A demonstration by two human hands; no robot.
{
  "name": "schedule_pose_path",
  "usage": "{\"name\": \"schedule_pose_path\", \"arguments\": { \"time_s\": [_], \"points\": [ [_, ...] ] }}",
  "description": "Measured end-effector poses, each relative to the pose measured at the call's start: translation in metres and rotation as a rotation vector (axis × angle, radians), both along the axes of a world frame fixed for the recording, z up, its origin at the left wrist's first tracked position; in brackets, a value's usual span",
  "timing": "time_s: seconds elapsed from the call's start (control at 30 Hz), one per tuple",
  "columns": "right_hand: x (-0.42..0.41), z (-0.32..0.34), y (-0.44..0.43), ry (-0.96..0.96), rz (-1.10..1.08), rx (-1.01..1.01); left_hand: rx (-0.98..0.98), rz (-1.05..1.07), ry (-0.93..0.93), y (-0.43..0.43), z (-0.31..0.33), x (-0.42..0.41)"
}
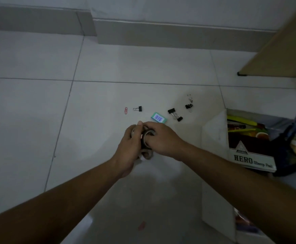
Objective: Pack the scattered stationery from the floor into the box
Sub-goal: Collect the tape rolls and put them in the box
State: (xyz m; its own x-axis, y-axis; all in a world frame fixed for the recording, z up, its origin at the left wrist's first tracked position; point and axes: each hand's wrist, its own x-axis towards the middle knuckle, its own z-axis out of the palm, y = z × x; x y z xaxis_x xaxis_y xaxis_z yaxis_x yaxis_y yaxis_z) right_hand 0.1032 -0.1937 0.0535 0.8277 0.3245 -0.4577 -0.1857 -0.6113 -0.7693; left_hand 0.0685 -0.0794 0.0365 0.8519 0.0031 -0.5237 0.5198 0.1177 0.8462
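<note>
Both of my hands meet over the middle of the tiled floor, holding several tape rolls (pixel 145 140) between them. My left hand (pixel 129 148) wraps the rolls from the left, and my right hand (pixel 161 138) grips them from the right. Beyond the hands lie a small teal staples box (pixel 158 118), a red paper clip (pixel 125 110), a black binder clip (pixel 138 108), two more black binder clips (pixel 175 115) and a small cluster of clips (pixel 189 106). The open box (pixel 214 138) with a white flap stands at the right, part full of colourful stationery.
A "HERO Stamp Pad" carton (pixel 252 160) leans at the box's front. A brown board on a black foot (pixel 277 50) stands at the far right. A grey skirting and wall step (pixel 143 30) run along the back. A faint red mark (pixel 141 225) lies near me.
</note>
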Motion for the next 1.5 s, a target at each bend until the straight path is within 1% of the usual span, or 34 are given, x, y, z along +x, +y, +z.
{"name": "schedule_pose_path", "arguments": {
  "time_s": [0.07,0.13,0.23,0.3,0.37,0.47,0.57,0.67,0.77,0.87,0.97,1.13,1.2,1.33,1.43,1.5],
  "points": [
    [-0.003,0.01,-0.006,0.033,-0.054,0.033,-0.01,-0.028,-0.025,-0.009,0.011,-0.001],
    [-0.006,0.019,-0.013,0.042,-0.149,0.047,-0.014,-0.111,-0.071,-0.017,0.023,-0.003],
    [-0.009,0.036,-0.026,0.071,-0.236,0.077,0.032,-0.218,-0.126,-0.028,0.038,-0.005],
    [-0.01,0.049,-0.041,0.162,-0.234,0.159,0.073,-0.241,-0.139,-0.035,0.044,-0.002],
    [-0.014,0.062,-0.058,0.232,-0.188,0.26,0.095,-0.287,-0.141,-0.04,0.054,0.001],
    [-0.029,0.082,-0.089,0.173,-0.088,0.354,0.066,-0.405,-0.143,-0.053,0.073,0.006],
    [-0.047,0.099,-0.115,0.009,-0.046,0.279,0.04,-0.52,-0.153,-0.073,0.094,0.006],
    [-0.062,0.11,-0.135,-0.168,-0.142,0.199,0.033,-0.613,-0.142,-0.099,0.111,0.001],
    [-0.077,0.123,-0.16,-0.278,-0.215,0.107,0.048,-0.651,-0.143,-0.126,0.125,-0.004],
    [-0.093,0.133,-0.185,-0.373,-0.306,0.0,-0.017,-0.695,-0.152,-0.154,0.136,-0.012],
    [-0.109,0.138,-0.204,-0.405,-0.364,-0.024,-0.064,-0.741,-0.188,-0.18,0.14,-0.023],
    [-0.134,0.14,-0.23,-0.356,-0.389,-0.059,-0.068,-0.813,-0.218,-0.21,0.129,-0.038],
    [-0.142,0.138,-0.239,-0.382,-0.392,-0.1,-0.043,-0.839,-0.218,-0.219,0.123,-0.043],
    [-0.153,0.128,-0.255,-0.362,-0.351,-0.271,-0.016,-0.859,-0.171,-0.235,0.115,-0.052],
    [-0.16,0.118,-0.264,-0.382,-0.355,-0.278,0.056,-0.883,-0.194,-0.243,0.111,-0.056],
    [-0.164,0.112,-0.271,-0.413,-0.38,-0.267,0.055,-0.864,-0.187,-0.244,0.109,-0.055]
  ]
}}
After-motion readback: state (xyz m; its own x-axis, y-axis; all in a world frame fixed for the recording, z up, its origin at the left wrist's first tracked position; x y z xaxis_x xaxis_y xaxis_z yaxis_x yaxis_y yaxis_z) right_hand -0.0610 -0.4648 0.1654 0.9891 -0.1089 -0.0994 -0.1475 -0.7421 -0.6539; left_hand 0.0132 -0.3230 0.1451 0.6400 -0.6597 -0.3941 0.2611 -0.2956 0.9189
